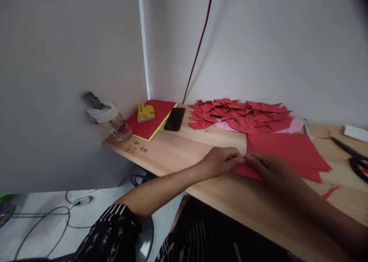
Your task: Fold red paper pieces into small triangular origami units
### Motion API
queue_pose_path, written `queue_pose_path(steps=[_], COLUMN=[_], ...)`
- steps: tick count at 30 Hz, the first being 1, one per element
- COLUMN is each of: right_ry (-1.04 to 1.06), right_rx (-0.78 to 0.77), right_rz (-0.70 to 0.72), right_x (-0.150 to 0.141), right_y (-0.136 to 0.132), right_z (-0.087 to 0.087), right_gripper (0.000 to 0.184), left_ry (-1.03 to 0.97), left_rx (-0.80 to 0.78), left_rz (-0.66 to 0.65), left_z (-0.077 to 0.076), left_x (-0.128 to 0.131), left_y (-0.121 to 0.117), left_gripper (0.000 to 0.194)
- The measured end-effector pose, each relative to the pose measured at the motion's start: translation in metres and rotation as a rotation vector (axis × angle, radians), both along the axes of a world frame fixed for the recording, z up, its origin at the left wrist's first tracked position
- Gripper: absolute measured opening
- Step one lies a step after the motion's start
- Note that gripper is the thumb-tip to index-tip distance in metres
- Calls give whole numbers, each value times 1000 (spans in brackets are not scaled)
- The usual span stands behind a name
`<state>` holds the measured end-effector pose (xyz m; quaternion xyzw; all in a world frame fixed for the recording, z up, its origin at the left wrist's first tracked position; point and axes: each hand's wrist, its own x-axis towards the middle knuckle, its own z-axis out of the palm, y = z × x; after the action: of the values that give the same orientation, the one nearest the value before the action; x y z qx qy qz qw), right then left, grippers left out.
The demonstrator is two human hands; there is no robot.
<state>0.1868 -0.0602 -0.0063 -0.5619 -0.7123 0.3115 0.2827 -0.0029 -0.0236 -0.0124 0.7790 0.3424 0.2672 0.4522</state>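
Note:
Both my hands rest on a red sheet of paper (290, 151) lying on the wooden desk (184, 151). My left hand (221, 160) pinches the sheet's left corner with fingers pressed together. My right hand (273, 170) lies flat on the sheet's near edge, fingers stretched and pressing it down, fingertips meeting those of the left hand. Behind the sheet is a heap of folded red paper pieces (241, 114) on some pink paper (296, 126).
At the desk's left end stand a clear bottle (110, 120), a red and yellow pad (152, 120) with a small yellow pack (145, 113) on it, and a black phone (174, 118). Black scissors (355, 156) lie at right. A red cable (199, 43) hangs down the wall.

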Motion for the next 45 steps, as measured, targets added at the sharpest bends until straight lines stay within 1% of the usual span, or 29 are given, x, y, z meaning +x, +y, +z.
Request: queue_pose_path(steps=[3,6,8,10,12,13,14,15,17,19,21,23,24,26,28,31,34,36,39,41,45], right_ry=[-49,-87,-112,-126,-125,-123,-128,-140,-174,-200,-194,-171,-167,-153,-124,-84,-31,9,63,100,149], right_rx=[-65,-53,-66,-77,-68,-59,-52,-45,-28,-4,27,44,47,34,13,-16,-21,-8,-5,-42,-121], right_rz=[-41,-96,-135,-162,-175,-178,-178,-180,-183,-187,-172,-142,-138,-142,-140,-130,-151,-162,-166,-167,-172], right_x=[1,1,0,-2,-3,-4,-4,-4,-5,-7,-12,-20,-24,-29,-32,-30,-26,-25,-24,-24,-25], right_y=[1,3,5,6,9,10,13,16,25,39,53,66,71,76,77,75,74,75,75,75,73], right_z=[-2,-7,-10,-10,-9,-8,-6,-4,0,3,5,5,4,3,1,-2,-5,-7,-9,-8,-6], right_gripper=[37,36,38,40,42,43,45,48,51,50,45,41,41,41,40,41,44,46,47,46,44], left_ry=[36,116,129,95,47,27,12,0,-36,-81,-94,-42,-6,58,87,89,55,48,100,118,133], left_rx=[-32,-35,-65,-133,-237,-290,-330,-351,-344,-290,-199,-92,-69,-43,-22,-23,-126,-171,-130,-102,-142], left_rz=[-40,-87,-136,-231,-332,-364,-369,-345,-258,-165,-82,3,41,71,69,26,-39,-37,-1,4,-28], left_z=[6,12,14,14,12,11,9,7,4,3,5,10,12,16,18,16,15,14,14,14,15], left_x=[-2,-5,-7,-10,-12,-14,-15,-17,-20,-24,-29,-34,-36,-40,-41,-41,-40,-41,-41,-42,-43], left_y=[0,10,20,32,41,44,47,49,53,58,64,70,73,77,79,79,79,80,80,80,81], left_gripper=[17,23,26,27,23,21,20,21,25,28,32,40,41,41,42,42,34,31,36,39,42])
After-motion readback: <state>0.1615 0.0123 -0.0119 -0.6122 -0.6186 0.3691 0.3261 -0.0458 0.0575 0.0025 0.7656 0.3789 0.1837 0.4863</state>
